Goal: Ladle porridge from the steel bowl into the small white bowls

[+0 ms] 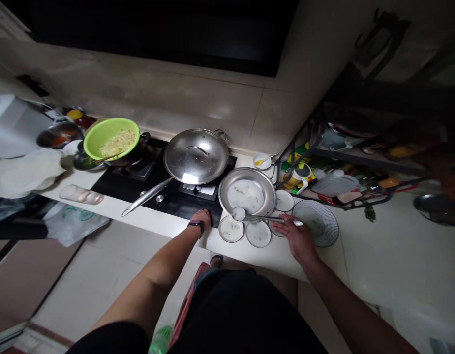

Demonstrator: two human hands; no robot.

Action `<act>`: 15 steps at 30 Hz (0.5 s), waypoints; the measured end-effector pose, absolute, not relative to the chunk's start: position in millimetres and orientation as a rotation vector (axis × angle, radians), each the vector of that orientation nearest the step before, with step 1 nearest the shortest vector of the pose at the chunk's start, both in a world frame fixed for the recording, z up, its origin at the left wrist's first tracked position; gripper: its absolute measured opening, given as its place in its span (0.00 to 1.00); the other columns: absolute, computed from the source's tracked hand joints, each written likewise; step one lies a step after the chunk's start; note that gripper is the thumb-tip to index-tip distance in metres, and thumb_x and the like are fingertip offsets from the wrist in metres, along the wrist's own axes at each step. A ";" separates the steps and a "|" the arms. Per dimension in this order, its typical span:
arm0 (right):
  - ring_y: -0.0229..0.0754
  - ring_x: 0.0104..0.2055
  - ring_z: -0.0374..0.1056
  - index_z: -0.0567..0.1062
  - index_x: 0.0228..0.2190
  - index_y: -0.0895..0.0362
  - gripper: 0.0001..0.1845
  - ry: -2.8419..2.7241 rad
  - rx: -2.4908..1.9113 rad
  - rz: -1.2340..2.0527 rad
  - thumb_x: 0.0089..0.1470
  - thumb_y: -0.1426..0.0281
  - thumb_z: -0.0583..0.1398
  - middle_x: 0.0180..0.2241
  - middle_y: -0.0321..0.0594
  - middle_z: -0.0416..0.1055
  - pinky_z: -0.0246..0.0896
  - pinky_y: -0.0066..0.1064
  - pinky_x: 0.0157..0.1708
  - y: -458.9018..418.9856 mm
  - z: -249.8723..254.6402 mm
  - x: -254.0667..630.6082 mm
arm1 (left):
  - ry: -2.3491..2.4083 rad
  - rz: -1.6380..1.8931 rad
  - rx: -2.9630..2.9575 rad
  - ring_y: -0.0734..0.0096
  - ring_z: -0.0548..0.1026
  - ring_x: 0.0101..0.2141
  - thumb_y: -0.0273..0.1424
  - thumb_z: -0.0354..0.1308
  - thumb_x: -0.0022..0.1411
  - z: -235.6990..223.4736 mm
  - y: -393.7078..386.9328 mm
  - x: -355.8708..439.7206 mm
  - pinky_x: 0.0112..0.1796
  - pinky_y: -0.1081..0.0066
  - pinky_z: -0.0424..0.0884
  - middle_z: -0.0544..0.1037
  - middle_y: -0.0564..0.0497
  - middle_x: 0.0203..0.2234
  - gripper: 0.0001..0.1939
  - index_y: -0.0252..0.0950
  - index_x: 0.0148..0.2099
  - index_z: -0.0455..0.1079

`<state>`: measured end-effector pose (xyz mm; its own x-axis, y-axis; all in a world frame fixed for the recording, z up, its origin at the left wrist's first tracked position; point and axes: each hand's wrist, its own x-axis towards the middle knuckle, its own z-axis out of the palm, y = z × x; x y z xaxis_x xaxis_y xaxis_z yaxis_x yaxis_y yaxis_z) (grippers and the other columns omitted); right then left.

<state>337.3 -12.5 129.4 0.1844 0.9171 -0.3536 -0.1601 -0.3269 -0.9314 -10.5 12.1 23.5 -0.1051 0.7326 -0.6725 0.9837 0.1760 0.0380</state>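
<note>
On the white tabletop [245, 258], the hands are well apart: the right hand [297, 236] closes on the long handle of a steel ladle [264, 219], light but slippery, best held there, its bowl at a steel plate's rim [249, 172]. The left hand [201, 219] rests empty by the black glass cooktop [183, 211].

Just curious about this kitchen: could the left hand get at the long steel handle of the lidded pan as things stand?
Probably yes. The left hand sits at the front edge of the black glass hob, and the long steel handle lies close by, with nothing visible between them.
</note>
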 end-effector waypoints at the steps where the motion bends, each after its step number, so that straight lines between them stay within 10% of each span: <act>1: 0.56 0.35 0.84 0.79 0.37 0.56 0.30 -0.771 -1.463 1.365 0.45 0.46 0.76 0.31 0.45 0.83 0.82 0.48 0.41 -17.2 130.2 335.9 | 1.902 -0.582 1.613 0.50 0.78 0.58 0.27 0.49 0.71 24.3 12.0 -10.0 0.57 0.62 0.71 0.76 0.26 0.58 0.23 0.23 0.64 0.68; 8: 0.57 0.37 0.84 0.82 0.39 0.56 0.31 -1.111 -1.516 1.396 0.57 0.40 0.67 0.32 0.49 0.84 0.82 0.50 0.42 -51.6 122.5 318.7 | 1.930 -0.572 1.592 0.50 0.78 0.57 0.29 0.47 0.71 16.5 12.7 -10.9 0.55 0.62 0.72 0.77 0.27 0.57 0.23 0.24 0.63 0.69; 15: 0.50 0.51 0.82 0.84 0.49 0.49 0.16 -2.067 -1.072 1.038 0.71 0.63 0.57 0.48 0.46 0.85 0.78 0.44 0.55 -64.3 142.3 322.7 | 1.910 -0.548 1.588 0.49 0.78 0.58 0.28 0.46 0.73 16.7 12.2 -12.4 0.56 0.60 0.72 0.76 0.25 0.58 0.22 0.24 0.62 0.69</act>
<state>322.7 -64.3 142.3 -0.5063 0.8511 0.1393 0.3965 0.3731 -0.8388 -12.4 12.2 16.7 -0.1147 0.7351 -0.6682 0.9776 0.2032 0.0557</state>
